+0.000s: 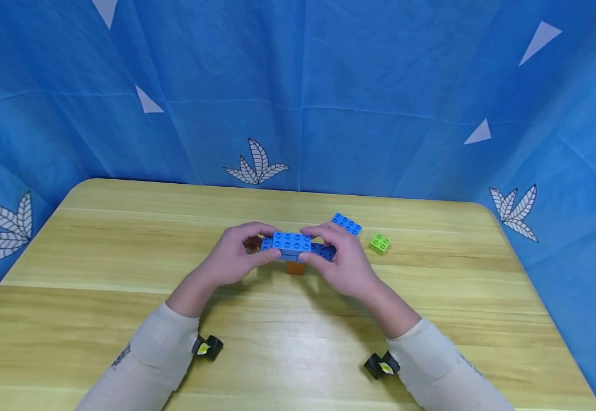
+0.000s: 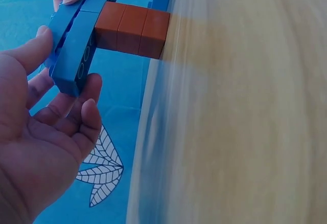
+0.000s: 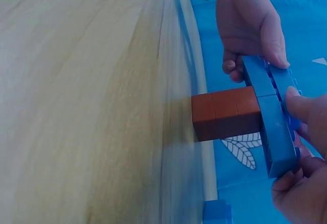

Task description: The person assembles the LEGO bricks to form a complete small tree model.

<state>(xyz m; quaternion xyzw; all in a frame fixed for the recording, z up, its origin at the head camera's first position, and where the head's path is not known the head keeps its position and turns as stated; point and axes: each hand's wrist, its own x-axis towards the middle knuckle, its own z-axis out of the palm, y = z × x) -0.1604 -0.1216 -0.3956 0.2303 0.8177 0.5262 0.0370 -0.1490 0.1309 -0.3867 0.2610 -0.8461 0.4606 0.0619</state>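
Observation:
A column of several reddish-brown toy building bricks (image 1: pixel 295 268) stands on the table. Across its top lie two blue bricks end to end, the left one (image 1: pixel 266 244) and the right one (image 1: pixel 323 251), forming a T. Over their joint sits another blue brick (image 1: pixel 292 242), studs upward; a narrow gap with studs shows beneath it in both wrist views. My left hand (image 1: pixel 233 254) pinches this top brick's left end between thumb and fingers. From the other side my right hand (image 1: pixel 341 257) pinches its right end. The other fingers curl around the lower bricks' ends.
Behind my right hand lies a loose blue brick (image 1: pixel 347 224), and right of that a small lime-green brick (image 1: pixel 379 244). The wooden table (image 1: pixel 123 245) ends at a blue patterned cloth (image 1: pixel 380 103) at the back and sides.

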